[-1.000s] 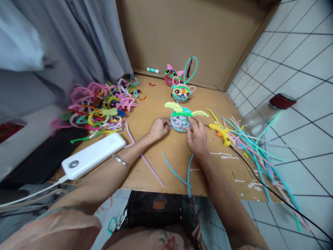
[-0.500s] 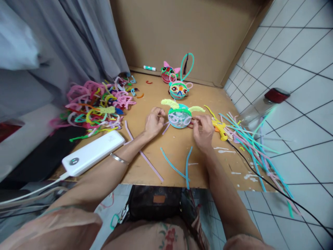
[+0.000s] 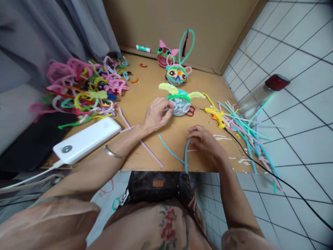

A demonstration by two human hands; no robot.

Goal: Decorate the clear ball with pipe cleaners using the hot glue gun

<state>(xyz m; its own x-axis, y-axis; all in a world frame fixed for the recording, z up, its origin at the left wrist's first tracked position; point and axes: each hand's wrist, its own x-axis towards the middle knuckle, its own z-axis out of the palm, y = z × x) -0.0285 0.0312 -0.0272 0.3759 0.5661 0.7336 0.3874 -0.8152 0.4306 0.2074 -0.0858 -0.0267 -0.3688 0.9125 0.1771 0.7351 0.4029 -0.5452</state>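
Note:
A clear round ball decorated as an animal face (image 3: 179, 106) sits mid-table, with a green band, lilac rings and two fuzzy yellow horns. My left hand (image 3: 158, 113) is at its left side, fingers curled and pressed together by the left lilac ring; whatever they pinch is hidden. Nearer the table's front, my right hand (image 3: 205, 139) has loosely bent fingers, slightly apart, at the top end of a blue pipe cleaner (image 3: 186, 156). Another blue pipe cleaner (image 3: 170, 149) crosses toward its lower part. Red-handled scissors (image 3: 191, 111) lie partly behind the ball.
A yellow glue gun (image 3: 215, 116) with a black cable lies right, beside loose pipe cleaners (image 3: 249, 133). Left are a tangled pipe-cleaner heap (image 3: 88, 90) and a white power bank (image 3: 88, 140). Two finished animal balls (image 3: 177, 74) and a glue stick (image 3: 143, 48) are behind.
My right hand has left the ball's right side and come down toward me to the blue pipe cleaner. My left hand has moved right, against the ball. The view has tilted slightly.

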